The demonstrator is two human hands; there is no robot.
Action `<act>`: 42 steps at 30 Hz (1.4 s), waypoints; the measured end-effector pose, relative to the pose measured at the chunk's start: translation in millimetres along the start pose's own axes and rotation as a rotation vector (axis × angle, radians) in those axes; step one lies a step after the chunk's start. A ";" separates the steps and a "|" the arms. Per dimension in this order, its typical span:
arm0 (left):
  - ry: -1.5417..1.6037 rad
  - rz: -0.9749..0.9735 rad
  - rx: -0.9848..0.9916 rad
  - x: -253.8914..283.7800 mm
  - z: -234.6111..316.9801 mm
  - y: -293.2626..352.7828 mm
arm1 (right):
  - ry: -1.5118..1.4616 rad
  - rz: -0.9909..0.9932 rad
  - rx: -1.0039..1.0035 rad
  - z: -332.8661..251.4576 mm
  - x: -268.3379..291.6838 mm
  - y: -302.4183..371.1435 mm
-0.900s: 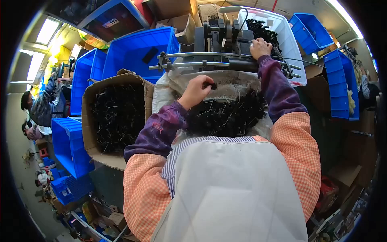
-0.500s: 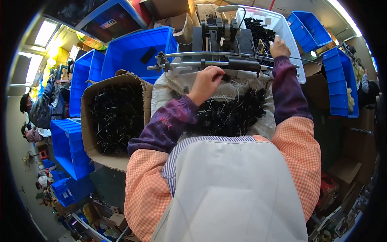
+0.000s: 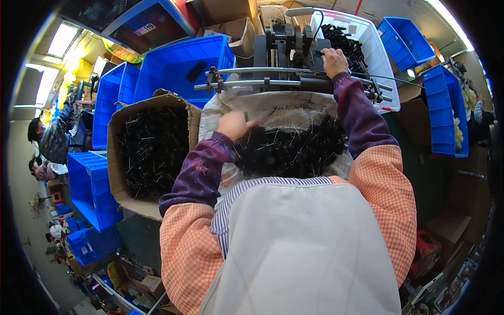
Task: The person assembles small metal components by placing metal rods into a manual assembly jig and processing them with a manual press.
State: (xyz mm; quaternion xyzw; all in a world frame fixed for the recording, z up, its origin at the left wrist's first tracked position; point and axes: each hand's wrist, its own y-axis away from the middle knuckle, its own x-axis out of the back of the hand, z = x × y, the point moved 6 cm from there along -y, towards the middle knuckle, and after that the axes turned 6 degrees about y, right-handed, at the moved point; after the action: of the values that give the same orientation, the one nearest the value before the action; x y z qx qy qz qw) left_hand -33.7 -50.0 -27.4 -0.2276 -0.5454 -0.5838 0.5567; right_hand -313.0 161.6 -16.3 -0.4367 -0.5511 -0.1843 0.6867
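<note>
My left hand is over the left edge of a white woven sack, its thumb pointing right. Motion smears its fingers, so I cannot tell whether they hold anything. In the sack lies a heap of black parts with thin metal pins. My right hand is at the right side of a dark bench machine, fingers bent down and together. What they grip, if anything, is hidden. Two metal rails with a black roller run across the machine's front, above the sack.
A cardboard box of similar pinned black parts stands left of the sack. Behind it is a blue bin with a dark flat piece inside. A white bin of black parts stands right of the machine. Other people work at far left and right.
My left hand has moved left and nearer, away from the roller to the sack's left edge. My right hand has come left from the white bin to the machine's right side.
</note>
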 end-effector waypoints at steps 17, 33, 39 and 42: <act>0.374 0.241 -0.349 4.6 47.9 5.7 | 0.003 -0.239 -0.112 0.0 -15.9 -19.6; 0.223 0.284 -0.520 -13.7 76.1 -6.2 | 0.094 -0.142 -0.202 -38.6 -15.4 -6.9; 0.177 0.375 -0.486 7.2 77.8 3.3 | 0.150 -0.111 -0.159 -63.3 -19.6 -10.7; 0.192 0.344 -0.379 10.1 63.8 1.8 | 0.163 -0.121 -0.163 -50.6 -13.3 -7.3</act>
State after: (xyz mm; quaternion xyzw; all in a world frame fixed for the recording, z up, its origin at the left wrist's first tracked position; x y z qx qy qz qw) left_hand -56.7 3.1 1.3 -0.3606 -0.3242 -0.5912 0.6445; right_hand -292.4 114.0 -26.2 -0.4407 -0.5021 -0.3043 0.6790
